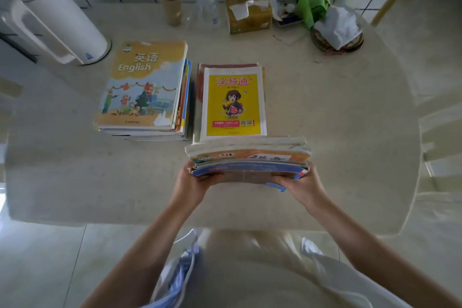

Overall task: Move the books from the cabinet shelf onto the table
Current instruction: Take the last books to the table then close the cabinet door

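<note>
I hold a bundle of several books [248, 157] level above the beige table [337, 120], spines toward me. My left hand [193, 184] grips its left end from below, and my right hand [298, 182] grips its right end. Two stacks lie on the table beyond the bundle. The left stack [145, 87] has an English textbook on top. The right stack [233, 102] is topped by a yellow-covered workbook, and the bundle hovers over its near edge. The cabinet shelf is out of view.
A white kettle [50, 15] stands at the far left. Along the tiled wall are a brown cup [171, 7], a spray bottle [207, 2], a tissue box [247, 12], a green bag [312, 2] and a bowl with a white wrapper [337, 30]. A chair [440, 132] sits at right.
</note>
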Tool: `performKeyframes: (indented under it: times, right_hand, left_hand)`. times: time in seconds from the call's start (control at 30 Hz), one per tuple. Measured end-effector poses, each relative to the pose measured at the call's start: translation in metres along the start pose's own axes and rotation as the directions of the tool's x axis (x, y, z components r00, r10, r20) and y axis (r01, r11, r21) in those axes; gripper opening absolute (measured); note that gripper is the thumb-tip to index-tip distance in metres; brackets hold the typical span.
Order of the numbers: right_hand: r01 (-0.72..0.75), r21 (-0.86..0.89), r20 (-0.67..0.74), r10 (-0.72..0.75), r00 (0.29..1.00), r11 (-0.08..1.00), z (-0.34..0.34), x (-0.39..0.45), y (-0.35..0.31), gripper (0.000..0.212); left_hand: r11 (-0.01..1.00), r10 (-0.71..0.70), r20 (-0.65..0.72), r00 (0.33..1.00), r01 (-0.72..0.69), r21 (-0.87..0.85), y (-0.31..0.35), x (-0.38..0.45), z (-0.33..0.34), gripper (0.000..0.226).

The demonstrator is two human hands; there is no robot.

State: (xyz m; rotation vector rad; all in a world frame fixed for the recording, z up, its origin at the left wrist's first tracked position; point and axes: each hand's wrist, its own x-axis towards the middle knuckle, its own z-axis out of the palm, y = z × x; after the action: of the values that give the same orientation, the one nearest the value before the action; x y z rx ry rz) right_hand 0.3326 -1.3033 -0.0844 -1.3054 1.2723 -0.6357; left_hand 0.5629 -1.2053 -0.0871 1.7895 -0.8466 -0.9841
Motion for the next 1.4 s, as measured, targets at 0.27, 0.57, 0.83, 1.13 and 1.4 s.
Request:
performKeyframes:
  times: [0.27,0.57,0.83,1.13,1.4]
  right_hand:
    - [0.027,-0.084,0.073,-0.021,0.997,0.996,-0.001,-0.002,0.021,0.041]
    - [0.005,-0.288,0.115,0.029,0.993,0.958,-0.017,0.0,0.047,0.033]
    - [0.022,-0.321,0.091,0.008,0.996,0.947,-0.011,0.006,0.039,0.022]
    - [-0.055,-0.004,0.235,0.055,0.97,0.998,-0.03,0.033,-0.048,0.038]
    - [-0.367,0.242,0.209,0.321,0.924,0.898,-0.014,0.107,-0.115,0.03]
  left_hand:
    - [0.994,0.003,0.041,0.999,-0.007,0.108,-0.024,0.004,-0.009,0.034]
    - [0.962,-0.056,0.119,0.991,0.022,0.272,-0.043,0.007,-0.012,0.06]
    - [0.961,-0.015,0.179,0.984,-0.035,0.276,-0.034,0.018,-0.012,0.028]
    - [0.968,-0.121,0.396,0.91,0.021,0.249,0.042,0.056,-0.031,0.05]
    - [0.969,-0.241,0.295,0.924,0.248,0.017,0.107,0.114,-0.033,0.046]
